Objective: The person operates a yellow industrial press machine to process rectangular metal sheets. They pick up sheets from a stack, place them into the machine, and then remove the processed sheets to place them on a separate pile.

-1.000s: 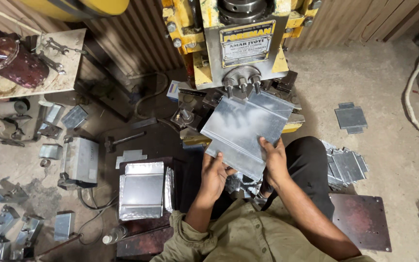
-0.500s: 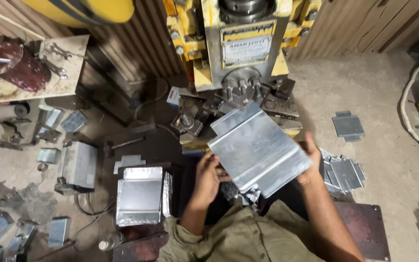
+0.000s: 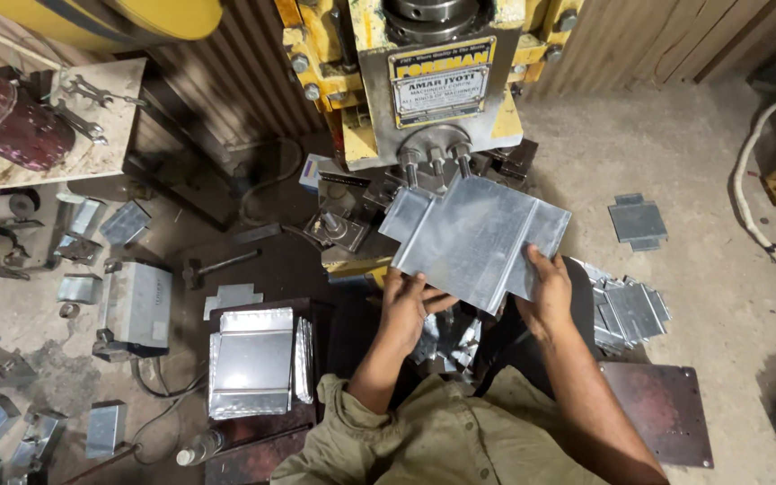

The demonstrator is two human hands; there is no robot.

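I hold a shiny cross-shaped metal sheet (image 3: 476, 238) flat in front of a yellow and grey press machine (image 3: 424, 81). My left hand (image 3: 408, 304) grips its near left edge. My right hand (image 3: 545, 287) grips its near right edge. The sheet's far edge lies close under the press's bolts and die block (image 3: 352, 220).
A stack of bent metal sheets (image 3: 253, 359) rests to my left. More cut blanks (image 3: 630, 310) lie piled at my right, one blank (image 3: 637, 222) alone on the floor. A rusty plate (image 3: 666, 409), a hammer (image 3: 217, 265), a grey box (image 3: 136, 305) and scrap pieces surround me.
The sheet has turned in my hands and swung back toward the press; my right hand shifted from its far right edge to the near right edge.
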